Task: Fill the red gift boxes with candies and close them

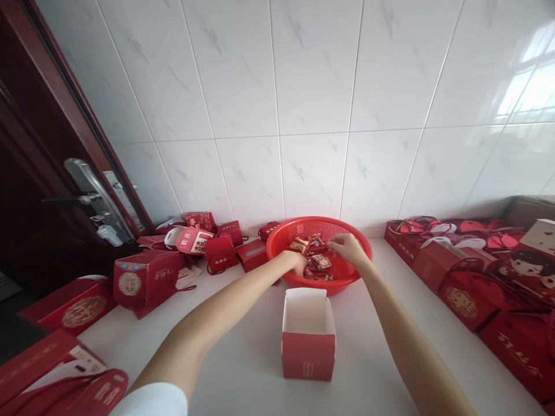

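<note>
A red plastic basket (347,277) holds several wrapped candies (321,262). My left hand (296,262) is inside its near left part, fingers curled down by the candies; whatever they hold is hidden. Over the right half of the basket, my right hand (348,247) has its fingers drawn together at the tips, and what is between them is too small to make out. In front of the basket an open red gift box (308,355) with a white inside stands upright, touched by neither hand.
Red gift boxes (147,280) with cords lie scattered along the left of the white table (243,358). Rows of filled-out red boxes (462,300) stand close together on the right. A tiled wall (312,173) rises behind, and a dark door (52,144) is at left.
</note>
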### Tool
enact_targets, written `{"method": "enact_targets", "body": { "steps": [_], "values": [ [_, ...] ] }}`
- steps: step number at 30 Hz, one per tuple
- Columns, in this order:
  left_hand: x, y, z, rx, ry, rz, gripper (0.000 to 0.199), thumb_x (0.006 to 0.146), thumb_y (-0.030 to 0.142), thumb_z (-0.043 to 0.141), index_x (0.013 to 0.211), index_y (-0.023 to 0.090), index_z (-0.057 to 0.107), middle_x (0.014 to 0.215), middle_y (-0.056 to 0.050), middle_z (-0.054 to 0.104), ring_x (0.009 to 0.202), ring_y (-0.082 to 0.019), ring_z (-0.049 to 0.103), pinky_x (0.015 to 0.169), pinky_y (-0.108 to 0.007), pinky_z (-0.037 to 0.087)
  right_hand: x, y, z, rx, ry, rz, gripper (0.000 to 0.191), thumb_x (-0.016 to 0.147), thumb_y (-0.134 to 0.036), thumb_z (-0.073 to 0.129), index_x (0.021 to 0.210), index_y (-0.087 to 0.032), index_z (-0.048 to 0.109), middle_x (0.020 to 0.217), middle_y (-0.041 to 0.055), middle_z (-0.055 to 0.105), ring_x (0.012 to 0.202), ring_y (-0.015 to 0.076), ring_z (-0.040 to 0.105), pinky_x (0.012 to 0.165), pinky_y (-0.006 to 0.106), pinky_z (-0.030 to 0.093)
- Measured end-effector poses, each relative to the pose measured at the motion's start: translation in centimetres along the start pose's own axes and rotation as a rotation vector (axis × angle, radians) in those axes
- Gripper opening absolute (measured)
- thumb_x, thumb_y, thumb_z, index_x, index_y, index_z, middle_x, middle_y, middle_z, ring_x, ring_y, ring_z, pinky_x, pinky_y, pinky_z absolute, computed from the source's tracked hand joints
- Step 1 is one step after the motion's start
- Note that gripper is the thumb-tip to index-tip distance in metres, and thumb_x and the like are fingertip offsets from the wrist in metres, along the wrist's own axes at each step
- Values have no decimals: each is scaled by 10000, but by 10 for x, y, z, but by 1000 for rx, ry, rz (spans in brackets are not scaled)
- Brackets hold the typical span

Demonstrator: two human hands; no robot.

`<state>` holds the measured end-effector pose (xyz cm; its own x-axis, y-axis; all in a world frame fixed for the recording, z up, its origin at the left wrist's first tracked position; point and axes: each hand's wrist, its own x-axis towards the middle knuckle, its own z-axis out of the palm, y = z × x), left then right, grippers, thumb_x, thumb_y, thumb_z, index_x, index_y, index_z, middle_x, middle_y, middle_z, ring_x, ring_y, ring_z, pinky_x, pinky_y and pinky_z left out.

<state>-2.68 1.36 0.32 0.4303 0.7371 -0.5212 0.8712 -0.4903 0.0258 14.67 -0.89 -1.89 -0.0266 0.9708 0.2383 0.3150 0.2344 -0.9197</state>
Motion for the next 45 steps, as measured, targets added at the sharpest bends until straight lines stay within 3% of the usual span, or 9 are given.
{"method": "enact_targets", "body": {
  "steps": [4,13,17,20,26,35,38,42,45],
  "values": [
    [24,8,3,1,68,21,262,561,239,831,791,174,724,900,-123,754,918,-337,682,845,-399,534,-1,3,-1,15,-2,28,116,738,-247,701,664,-162,678,613,21,674,480,125,582,504,232,460],
    [40,-14,-1,-238,404,141,267,830,301,639,1080,229,698,1112,-44,733,958,-199,686,786,-247,515,0,6,-3,111,40,83,124,743,-227,653,642,-155,647,590,5,637,449,106,540,433,209,396],
    [43,-17,1,-293,463,125,232,896,345,552,914,197,729,869,-47,742,846,-206,678,748,-273,506,1,8,-2,148,60,107,99,732,-214,649,656,-152,651,615,6,641,449,95,536,447,207,411],
    [42,-22,2,-320,470,116,264,920,300,497,884,187,733,813,-42,734,822,-203,671,735,-276,501,0,7,-2,162,65,115,76,712,-206,662,660,-151,662,605,4,631,459,99,542,444,206,409],
    [38,-21,5,-331,415,210,245,846,330,639,1042,217,733,1008,-41,748,961,-218,676,800,-267,498,0,8,-2,171,61,118,62,700,-203,666,665,-153,677,619,2,641,459,101,546,439,210,422],
    [46,-1,14,-59,210,304,893,642,402,839,1462,342,490,1315,-93,564,1112,-330,615,904,-385,507,-1,10,-1,159,53,98,80,719,-208,639,660,-155,650,590,9,637,479,122,578,437,212,434],
    [47,1,14,-29,249,346,696,724,397,786,1384,308,586,1268,-89,588,1071,-301,621,863,-348,511,-2,9,-2,153,57,90,84,709,-220,653,656,-155,652,581,11,634,482,128,583,429,212,431],
    [49,1,12,-59,334,422,211,814,277,697,1005,225,768,944,-43,685,847,-213,642,718,-267,492,-2,8,-2,149,58,104,85,712,-222,653,661,-155,659,589,13,638,473,121,571,422,210,419],
    [52,0,12,-94,359,430,165,865,177,598,816,190,755,767,-26,672,717,-175,612,666,-260,468,-1,9,-2,135,63,125,83,715,-218,659,659,-156,658,584,15,635,477,125,567,438,223,422]
  ]
}}
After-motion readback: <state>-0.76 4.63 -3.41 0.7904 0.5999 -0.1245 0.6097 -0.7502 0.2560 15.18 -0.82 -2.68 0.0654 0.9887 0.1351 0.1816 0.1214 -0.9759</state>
